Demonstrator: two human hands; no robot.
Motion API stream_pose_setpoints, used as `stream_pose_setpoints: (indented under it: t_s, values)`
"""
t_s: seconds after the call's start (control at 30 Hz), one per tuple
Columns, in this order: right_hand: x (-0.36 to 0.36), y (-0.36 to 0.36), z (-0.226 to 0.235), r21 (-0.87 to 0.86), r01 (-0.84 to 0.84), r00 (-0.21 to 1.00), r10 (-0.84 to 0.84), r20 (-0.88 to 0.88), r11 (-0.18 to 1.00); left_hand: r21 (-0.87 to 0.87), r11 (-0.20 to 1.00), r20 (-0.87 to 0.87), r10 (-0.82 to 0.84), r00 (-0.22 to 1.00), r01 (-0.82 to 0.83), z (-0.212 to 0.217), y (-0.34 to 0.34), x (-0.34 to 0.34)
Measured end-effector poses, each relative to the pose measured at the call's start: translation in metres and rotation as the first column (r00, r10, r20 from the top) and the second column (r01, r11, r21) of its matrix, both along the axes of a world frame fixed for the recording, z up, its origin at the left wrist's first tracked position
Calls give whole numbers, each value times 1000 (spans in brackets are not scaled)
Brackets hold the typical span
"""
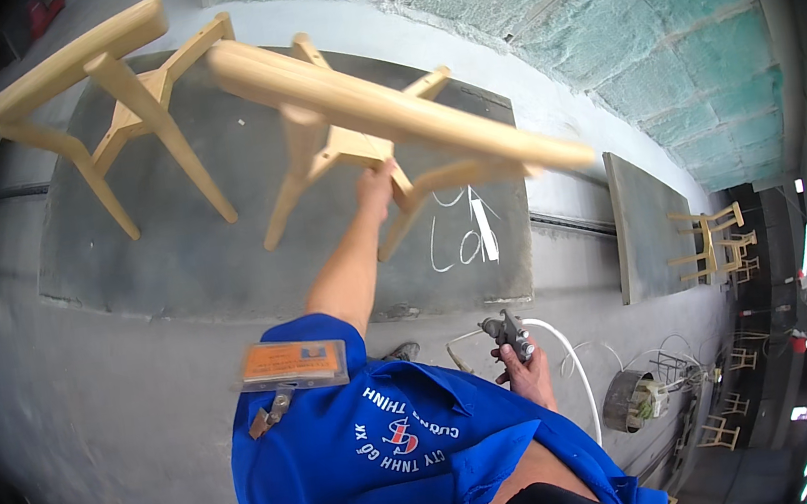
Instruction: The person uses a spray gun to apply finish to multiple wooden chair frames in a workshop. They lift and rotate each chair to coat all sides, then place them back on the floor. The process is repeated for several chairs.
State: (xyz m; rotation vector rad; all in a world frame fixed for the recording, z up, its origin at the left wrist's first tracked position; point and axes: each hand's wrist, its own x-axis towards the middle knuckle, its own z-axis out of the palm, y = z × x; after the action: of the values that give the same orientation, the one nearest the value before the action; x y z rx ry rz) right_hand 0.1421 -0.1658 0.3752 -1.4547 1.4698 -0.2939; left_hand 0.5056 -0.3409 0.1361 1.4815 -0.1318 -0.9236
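I had my left hand (376, 184) clamped on the pale wooden chair frame (377, 119), tilting it overhead to expose its underside, while my right hand (527, 374) gripped the spray gun (509, 332) low beside my blue shirt (399, 464).

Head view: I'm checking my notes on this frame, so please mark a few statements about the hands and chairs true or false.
1. The left hand grips a bare wooden chair frame raised off the floor. True.
2. The right hand is empty. False: it holds a spray gun with a white hose attached.
3. A second chair frame stands to the left on a dark board. True.
4. The chair frames are painted blue. False: they are pale bare wood; the shirt is blue.
5. More chair frames show farther right. True.
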Motion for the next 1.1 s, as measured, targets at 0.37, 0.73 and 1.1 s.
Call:
stream_pose_setpoints:
  t_s: [0.37,0.73,1.1]
  values:
    - [13,-14,28,-18,-33,999,34,29,999,338,892,332,187,924,-302,-102,200,-60]
    - [7,-1,24,307,9,982,-67,177,952,284,952,616,-272,739,113,-97,204,14]
    - [48,-21,-3,12,-55,994,54,92,998,409,908,552,-323,769,88,66,84,81]
